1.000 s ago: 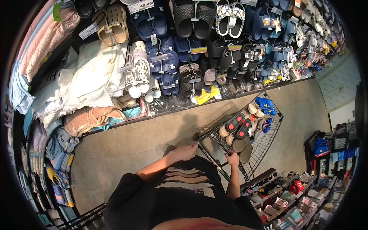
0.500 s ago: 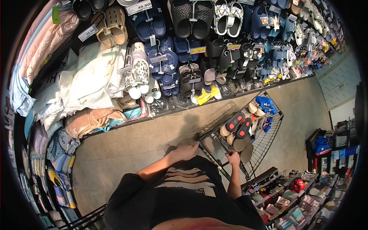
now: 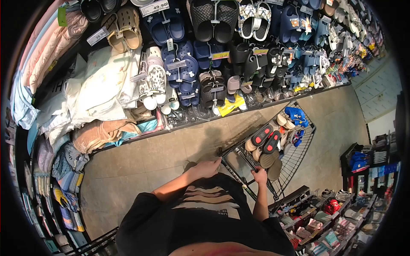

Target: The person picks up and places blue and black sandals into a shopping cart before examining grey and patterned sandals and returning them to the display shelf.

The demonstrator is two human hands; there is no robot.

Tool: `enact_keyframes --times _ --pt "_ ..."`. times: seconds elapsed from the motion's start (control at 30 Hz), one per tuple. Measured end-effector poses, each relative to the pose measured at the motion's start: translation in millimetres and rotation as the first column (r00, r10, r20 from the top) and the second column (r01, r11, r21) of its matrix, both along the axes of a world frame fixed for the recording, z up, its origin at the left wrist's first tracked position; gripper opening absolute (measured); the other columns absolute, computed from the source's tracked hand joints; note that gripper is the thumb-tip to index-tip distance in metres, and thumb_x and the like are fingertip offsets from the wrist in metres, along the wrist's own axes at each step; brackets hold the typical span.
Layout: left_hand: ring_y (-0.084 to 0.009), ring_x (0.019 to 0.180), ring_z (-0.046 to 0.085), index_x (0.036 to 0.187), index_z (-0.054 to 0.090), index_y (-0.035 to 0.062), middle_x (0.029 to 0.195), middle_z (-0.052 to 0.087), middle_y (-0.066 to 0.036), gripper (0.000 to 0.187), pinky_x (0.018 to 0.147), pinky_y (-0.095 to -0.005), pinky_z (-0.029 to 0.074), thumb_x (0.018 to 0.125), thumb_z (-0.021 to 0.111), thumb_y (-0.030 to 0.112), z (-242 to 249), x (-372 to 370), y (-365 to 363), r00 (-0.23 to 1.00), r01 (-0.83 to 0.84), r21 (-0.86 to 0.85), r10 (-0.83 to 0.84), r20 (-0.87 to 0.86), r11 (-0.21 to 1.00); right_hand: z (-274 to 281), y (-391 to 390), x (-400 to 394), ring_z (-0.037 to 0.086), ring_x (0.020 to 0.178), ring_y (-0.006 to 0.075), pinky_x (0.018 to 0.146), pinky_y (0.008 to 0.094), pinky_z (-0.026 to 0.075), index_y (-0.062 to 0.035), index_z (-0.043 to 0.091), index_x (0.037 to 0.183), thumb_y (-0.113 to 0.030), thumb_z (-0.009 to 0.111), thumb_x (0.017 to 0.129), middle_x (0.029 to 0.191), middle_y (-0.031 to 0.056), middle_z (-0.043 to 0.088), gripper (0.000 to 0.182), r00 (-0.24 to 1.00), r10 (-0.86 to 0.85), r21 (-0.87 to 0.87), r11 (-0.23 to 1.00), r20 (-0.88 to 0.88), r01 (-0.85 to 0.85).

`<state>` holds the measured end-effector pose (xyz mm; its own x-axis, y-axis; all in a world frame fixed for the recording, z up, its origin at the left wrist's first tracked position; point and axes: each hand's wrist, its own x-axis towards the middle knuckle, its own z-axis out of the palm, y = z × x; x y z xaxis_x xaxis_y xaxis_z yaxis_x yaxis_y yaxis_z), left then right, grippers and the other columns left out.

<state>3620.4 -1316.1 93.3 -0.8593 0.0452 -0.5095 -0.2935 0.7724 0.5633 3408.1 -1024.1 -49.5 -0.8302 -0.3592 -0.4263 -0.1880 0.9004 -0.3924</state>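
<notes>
A black wire shopping cart stands in front of me, angled to the right. My left hand is closed at the near left end of the cart's handle, its fingertips partly hidden. My right hand is wrapped round the bar at the basket's near edge. Inside the basket lie black slippers with red patches on their soles, brown-grey slippers, beige shoes and blue clogs.
A rack of hanging clogs and slides with price tags runs along the far side. Bagged white textiles and folded blankets fill the left shelves. Low bins of packaged goods stand at the lower right. Tiled floor lies between.
</notes>
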Motion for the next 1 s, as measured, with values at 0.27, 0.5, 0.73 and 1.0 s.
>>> enact_keyframes --times 0.27,0.5,0.73,1.0 --pt "-0.0453 0.101 0.062 0.152 0.015 -0.0006 0.11 0.063 -0.03 0.076 0.086 -0.0492 0.051 0.096 0.057 0.029 -4.6 0.8 0.0 1.0 -0.01 -0.001 0.01 -0.023 1.0 5.5 -2.4 0.5 0.066 0.103 0.031 0.09 0.0396 0.051 -0.0066 0.07 0.112 -0.039 0.078 0.073 0.107 0.0168 0.07 0.051 0.999 -0.021 -0.003 1.0 0.033 0.021" --pt "-0.0451 0.1 0.063 0.152 0.014 -0.0007 0.108 0.064 -0.029 0.076 0.086 -0.049 0.051 0.096 0.056 0.029 -5.9 -0.4 -1.7 1.0 0.0 0.0 0.0 -0.015 1.0 -0.9 -1.1 -0.7 0.068 0.102 0.0306 0.088 0.0405 0.053 -0.0104 0.071 0.114 -0.038 0.077 0.074 0.107 0.0147 0.072 0.049 1.0 -0.018 -0.017 1.0 0.017 0.019" --pt "-0.045 0.099 0.063 0.152 0.015 -0.0013 0.107 0.064 -0.03 0.076 0.085 -0.0492 0.051 0.096 0.056 0.029 -5.0 -1.1 -2.8 1.0 0.003 -0.002 -0.003 -0.01 1.0 -6.1 0.5 -1.8 0.068 0.102 0.0307 0.089 0.0402 0.052 -0.0107 0.071 0.114 -0.038 0.077 0.074 0.107 0.0146 0.072 0.049 0.999 -0.029 -0.027 0.999 0.023 0.03" --pt "-0.0459 0.102 0.062 0.152 0.015 -0.0009 0.11 0.063 -0.03 0.075 0.086 -0.0495 0.051 0.096 0.056 0.028 -5.1 -2.1 -4.6 1.0 0.003 0.016 -0.003 0.002 1.0 -5.5 -0.6 -1.9 0.069 0.1 0.0309 0.088 0.0392 0.052 -0.004 0.07 0.112 -0.035 0.079 0.072 0.105 0.0184 0.071 0.052 0.999 -0.034 -0.041 0.999 0.02 0.035"
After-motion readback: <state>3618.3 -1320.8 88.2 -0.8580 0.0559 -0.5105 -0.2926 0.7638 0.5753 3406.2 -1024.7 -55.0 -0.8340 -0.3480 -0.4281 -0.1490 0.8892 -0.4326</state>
